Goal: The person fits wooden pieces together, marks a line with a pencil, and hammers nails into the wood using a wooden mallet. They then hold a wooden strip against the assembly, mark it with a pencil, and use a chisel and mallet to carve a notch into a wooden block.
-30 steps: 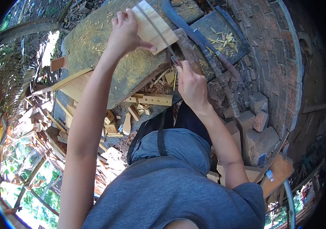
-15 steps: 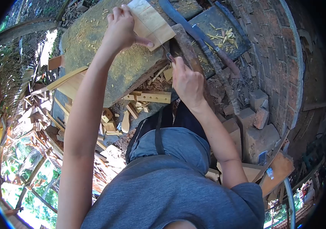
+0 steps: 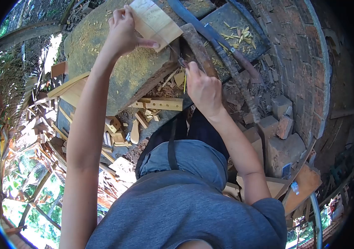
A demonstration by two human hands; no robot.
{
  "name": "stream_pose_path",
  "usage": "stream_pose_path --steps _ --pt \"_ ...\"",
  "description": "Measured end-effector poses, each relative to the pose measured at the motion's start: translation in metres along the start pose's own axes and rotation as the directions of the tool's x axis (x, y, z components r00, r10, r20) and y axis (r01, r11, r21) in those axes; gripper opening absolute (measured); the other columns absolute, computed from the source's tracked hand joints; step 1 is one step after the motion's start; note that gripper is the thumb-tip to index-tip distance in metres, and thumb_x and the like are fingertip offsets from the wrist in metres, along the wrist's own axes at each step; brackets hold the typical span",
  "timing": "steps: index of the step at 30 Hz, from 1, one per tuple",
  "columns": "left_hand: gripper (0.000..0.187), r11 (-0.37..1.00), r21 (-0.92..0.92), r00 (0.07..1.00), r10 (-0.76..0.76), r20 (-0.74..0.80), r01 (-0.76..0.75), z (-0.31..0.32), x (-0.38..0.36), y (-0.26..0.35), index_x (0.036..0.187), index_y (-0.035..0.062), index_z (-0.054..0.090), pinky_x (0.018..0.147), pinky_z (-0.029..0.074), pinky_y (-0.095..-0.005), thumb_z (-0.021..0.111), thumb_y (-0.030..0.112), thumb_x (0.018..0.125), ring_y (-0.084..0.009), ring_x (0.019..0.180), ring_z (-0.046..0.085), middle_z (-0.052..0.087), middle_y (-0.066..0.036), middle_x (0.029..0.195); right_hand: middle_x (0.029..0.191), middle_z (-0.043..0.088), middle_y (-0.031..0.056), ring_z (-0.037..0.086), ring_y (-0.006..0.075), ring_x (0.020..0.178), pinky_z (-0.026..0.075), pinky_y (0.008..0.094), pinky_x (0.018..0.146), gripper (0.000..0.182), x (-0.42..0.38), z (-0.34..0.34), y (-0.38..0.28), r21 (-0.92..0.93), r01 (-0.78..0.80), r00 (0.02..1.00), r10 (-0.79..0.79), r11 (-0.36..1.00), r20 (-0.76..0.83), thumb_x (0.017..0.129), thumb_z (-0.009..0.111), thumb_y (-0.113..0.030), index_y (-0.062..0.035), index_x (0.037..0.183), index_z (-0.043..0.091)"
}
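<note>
L hand (image 3: pixel 124 34) is stretched out over a big flat stone slab (image 3: pixel 102 62), fingers curled over the near edge of a pale wooden board (image 3: pixel 155 23), thumb pointing right along its lower side; grip is closed on the board, pinning it on the slab's top right part. Slab surface is dusted w/ sawdust and small chips.

R hand (image 3: pixel 204 89) is closed in a fist round the handle of a thin saw (image 3: pixel 173 47); handle itself is mostly hidden in the fist. The narrow blade runs from the fist up and left, lying across the board's right portion. Can't tell how deep it sits in the wood.

Just right of the saw, a rusty dark bar (image 3: pixel 197 45) leans on the slab edge. Further right, a long curved machete-type blade (image 3: pixel 210 35) lies across a dark flat stone (image 3: pixel 243 25) strewn w/ pale shavings (image 3: pixel 237 35).

Below the slab's near edge: a light wood strip w/ drilled holes (image 3: pixel 160 103), lying flat, near offcuts (image 3: pixel 117 133) scattered on the ground. Brick wall (image 3: pixel 301 54) curves along the right, loose bricks (image 3: pixel 283 120) at its foot. Person wears a grey shirt (image 3: pixel 185 207), dark strap over the lap.
</note>
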State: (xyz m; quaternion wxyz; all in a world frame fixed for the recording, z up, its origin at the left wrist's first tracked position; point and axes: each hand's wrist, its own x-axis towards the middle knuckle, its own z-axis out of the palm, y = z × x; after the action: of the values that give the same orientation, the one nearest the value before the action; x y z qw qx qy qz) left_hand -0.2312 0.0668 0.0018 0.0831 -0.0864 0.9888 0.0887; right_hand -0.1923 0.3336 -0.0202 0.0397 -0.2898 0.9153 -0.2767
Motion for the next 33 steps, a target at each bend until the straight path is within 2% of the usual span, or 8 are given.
stream_pose_path --steps 2,5,11,18,21,24,26,33 --pt "0.150 0.999 -0.033 0.999 -0.025 0.024 0.026 -0.005 -0.003 0.001 0.149 -0.0171 0.019 0.118 0.032 -0.0447 0.089 0.065 0.045 -0.0431 0.138 0.036 0.034 -0.031 0.143 0.066 0.067 0.0097 0.069 0.0313 0.055 0.054 0.0417 0.045 0.015 0.011 0.001 -0.007 -0.002 0.027 1.000 -0.027 1.000 0.002 0.097 0.057 -0.021 -0.0095 0.091 0.050" --pt "0.152 0.986 -0.167 0.999 -0.019 -0.040 0.012 0.002 -0.009 -0.002 0.149 -0.0161 0.018 0.118 0.031 -0.0468 0.092 0.062 0.042 -0.0470 0.143 0.028 0.028 -0.035 0.151 0.066 0.067 0.0101 0.069 0.0310 0.055 0.055 0.0418 0.045 0.015 0.032 0.006 -0.014 -0.002 0.033 0.999 -0.033 0.999 -0.017 0.097 0.057 -0.021 -0.0100 0.091 0.050" --pt "0.151 0.994 -0.103 0.999 -0.049 -0.009 0.048 0.001 -0.011 0.001 0.150 -0.0156 0.017 0.122 0.024 -0.0448 0.091 0.062 0.043 -0.0450 0.148 0.022 0.019 -0.036 0.157 0.065 0.067 0.0084 0.068 0.0289 0.053 0.054 0.0398 0.044 0.015 0.012 -0.002 -0.007 -0.068 0.026 1.000 -0.025 0.997 0.011 0.098 0.056 -0.020 -0.0103 0.089 0.050" --pt "0.151 0.995 -0.013 0.995 -0.101 0.000 0.101 -0.006 -0.010 0.006 0.150 -0.0151 0.018 0.119 0.031 -0.0454 0.088 0.067 0.044 -0.0450 0.147 0.023 0.023 -0.035 0.156 0.064 0.066 0.0081 0.068 0.0289 0.053 0.054 0.0405 0.044 0.014 0.013 0.008 -0.005 -0.033 0.028 0.999 -0.029 0.999 -0.029 0.098 0.057 -0.021 -0.0102 0.092 0.050" --pt "0.148 0.994 0.016 0.993 -0.111 0.048 0.110 -0.008 -0.010 0.009 0.152 -0.0122 0.014 0.122 0.023 -0.0467 0.085 0.069 0.049 -0.0437 0.149 0.019 0.019 -0.033 0.158 0.065 0.067 0.0089 0.068 0.0291 0.053 0.054 0.0401 0.044 0.013 0.010 0.001 -0.011 -0.087 -0.020 0.999 0.022 0.996 0.029 0.099 0.055 -0.021 -0.0102 0.092 0.051" --pt "0.150 0.993 0.025 0.989 -0.119 0.088 0.117 -0.011 -0.009 0.011 0.152 -0.0128 0.013 0.122 0.024 -0.0468 0.084 0.070 0.050 -0.0440 0.148 0.020 0.019 -0.033 0.158 0.065 0.067 0.0082 0.068 0.0292 0.052 0.054 0.0404 0.044 0.013 0.028 0.005 -0.012 -0.068 0.038 0.999 -0.040 0.997 -0.024 0.097 0.058 -0.021 -0.0102 0.092 0.051" --pt "0.151 0.991 0.082 0.993 -0.111 0.040 0.107 -0.009 -0.010 0.011 0.150 -0.0142 0.018 0.118 0.034 -0.0448 0.085 0.071 0.045 -0.0431 0.146 0.028 0.024 -0.033 0.156 0.064 0.067 0.0075 0.067 0.0289 0.052 0.054 0.0404 0.044 0.014 0.033 0.008 -0.012 -0.080 0.059 0.998 -0.062 0.995 -0.034 0.096 0.059 -0.021 -0.0106 0.091 0.052" --pt "0.152 0.987 0.115 0.992 -0.118 0.046 0.112 -0.009 -0.008 0.013 0.150 -0.0152 0.017 0.118 0.033 -0.0439 0.085 0.072 0.046 -0.0426 0.146 0.028 0.025 -0.032 0.156 0.065 0.067 0.0072 0.067 0.0295 0.052 0.054 0.0403 0.044 0.013 0.021 0.006 -0.010 -0.087 0.025 1.000 -0.026 0.996 -0.013 0.098 0.055 -0.021 -0.0099 0.092 0.051"
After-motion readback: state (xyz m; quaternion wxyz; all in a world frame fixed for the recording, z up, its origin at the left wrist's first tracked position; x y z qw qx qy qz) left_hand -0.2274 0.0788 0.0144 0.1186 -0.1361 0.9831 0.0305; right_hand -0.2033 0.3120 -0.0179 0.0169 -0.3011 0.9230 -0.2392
